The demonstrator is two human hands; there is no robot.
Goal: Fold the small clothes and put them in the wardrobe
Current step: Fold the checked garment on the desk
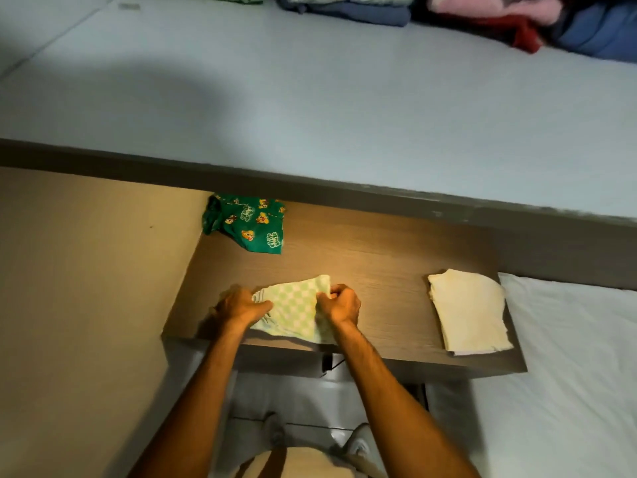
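Note:
A small green-and-white checked garment (294,310) lies near the front edge of a brown wooden table (375,267). My left hand (241,307) grips its left side and my right hand (339,305) pinches its right side. Farther back on the table, a green garment with cartoon prints (246,224) lies crumpled against the raised ledge. A folded pale yellow garment (468,312) rests flat at the table's right end.
A beige wall (86,288) borders the table on the left. Behind the ledge spreads a pale blue surface (310,98) with a pile of blue, pink and red clothes (499,15) at its far edge. A white sheet (568,374) lies at right.

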